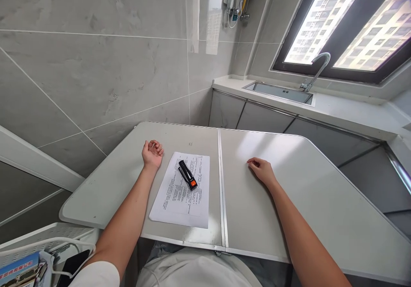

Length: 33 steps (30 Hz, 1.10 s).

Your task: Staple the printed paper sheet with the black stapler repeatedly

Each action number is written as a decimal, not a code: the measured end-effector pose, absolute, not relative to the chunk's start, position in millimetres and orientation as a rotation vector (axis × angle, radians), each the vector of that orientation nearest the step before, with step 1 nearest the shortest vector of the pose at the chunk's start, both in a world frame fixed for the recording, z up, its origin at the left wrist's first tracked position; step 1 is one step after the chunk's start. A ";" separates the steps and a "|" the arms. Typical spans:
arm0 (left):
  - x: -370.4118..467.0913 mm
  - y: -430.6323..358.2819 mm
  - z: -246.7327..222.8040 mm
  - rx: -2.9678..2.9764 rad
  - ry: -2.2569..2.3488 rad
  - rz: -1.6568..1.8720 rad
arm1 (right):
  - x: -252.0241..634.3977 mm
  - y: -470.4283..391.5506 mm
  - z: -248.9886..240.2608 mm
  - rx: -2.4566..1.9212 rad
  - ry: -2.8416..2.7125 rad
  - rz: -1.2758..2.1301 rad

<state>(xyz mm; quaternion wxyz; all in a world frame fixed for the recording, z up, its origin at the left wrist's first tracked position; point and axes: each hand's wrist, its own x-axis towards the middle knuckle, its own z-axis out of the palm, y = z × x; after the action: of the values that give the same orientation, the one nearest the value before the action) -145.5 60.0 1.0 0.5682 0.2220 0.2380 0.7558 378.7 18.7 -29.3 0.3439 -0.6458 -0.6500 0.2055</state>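
Stapler (189, 174), black with an orange patch, lies slantwise on the printed sheet (192, 219), on the left half of the folding table (253, 218). Just beyond the sheet's left edge, the left hand (153, 153) rests relaxed, palm turned up, fingers loosely curled around nothing. Across the metal-edged seam (221, 184), the right hand (261, 169) lies slack, fingers bent, nothing visibly gripped.

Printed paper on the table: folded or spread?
Spread: the paper lies flat, its outline and printed lines showing, with the black stapler on top.
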 end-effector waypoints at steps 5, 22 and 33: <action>-142.2 57.4 4.7 0.590 0.578 1.764 | 376.2 16.7 -26.9 -1.691 -1.720 0.540; -139.6 57.2 9.0 0.505 0.519 1.808 | 378.6 18.5 -28.2 -1.646 -1.719 0.547; -136.2 52.8 14.5 0.523 0.490 1.758 | 377.4 16.2 -25.7 -1.656 -1.728 0.554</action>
<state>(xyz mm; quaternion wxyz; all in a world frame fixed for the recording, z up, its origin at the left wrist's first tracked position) -136.2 52.8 14.5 0.5824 0.2241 0.2098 0.7527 377.4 16.2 -25.7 0.3358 -0.6349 -0.6626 0.2126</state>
